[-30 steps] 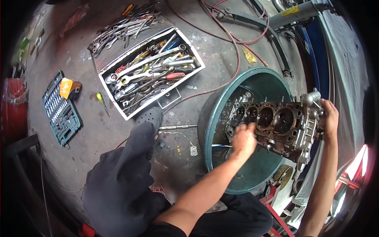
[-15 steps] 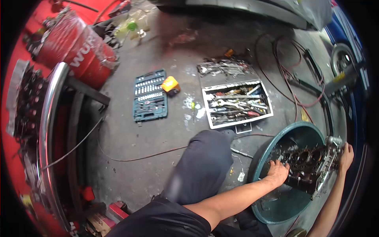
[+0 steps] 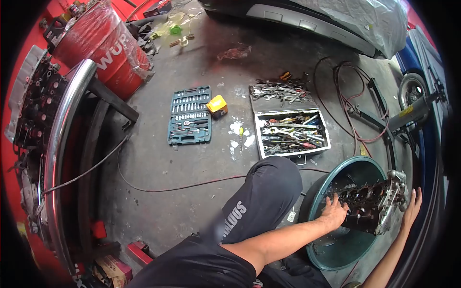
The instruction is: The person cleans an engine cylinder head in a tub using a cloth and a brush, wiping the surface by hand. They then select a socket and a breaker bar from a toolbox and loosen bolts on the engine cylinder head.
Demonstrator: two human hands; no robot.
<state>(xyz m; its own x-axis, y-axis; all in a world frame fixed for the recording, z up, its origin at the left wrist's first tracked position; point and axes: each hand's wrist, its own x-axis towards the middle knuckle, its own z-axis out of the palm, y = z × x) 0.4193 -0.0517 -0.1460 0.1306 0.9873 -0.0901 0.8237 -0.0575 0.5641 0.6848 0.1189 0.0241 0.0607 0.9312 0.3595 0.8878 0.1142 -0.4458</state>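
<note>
A dark metal engine block (image 3: pixel 366 222) lies tilted in a large green tub (image 3: pixel 314 240), its right end sticking out past the rim. At the block's left end, my left hand (image 3: pixel 333 213) grips its edge with the fingers bent; part of the grip is hidden. My right hand (image 3: pixel 410 211) is beside the block's right end, its fingers stretched out straight and holding nothing. A lighter metal housing (image 3: pixel 396 185) is fixed to that right end.
An open toolbox (image 3: pixel 294 151) full of wrenches stands beyond the tub. A green socket set (image 3: pixel 189 137) and a yellow-black object (image 3: pixel 217 105) lie on the floor. Hoses (image 3: pixel 336 108) coil near a lift arm (image 3: pixel 370 116). Left are a red drum (image 3: pixel 103 53) and chrome bar (image 3: pixel 65 125).
My right hand has come off the block's right end, and its fingers have straightened. My left hand stays at the left end. The camera view has shifted slightly.
</note>
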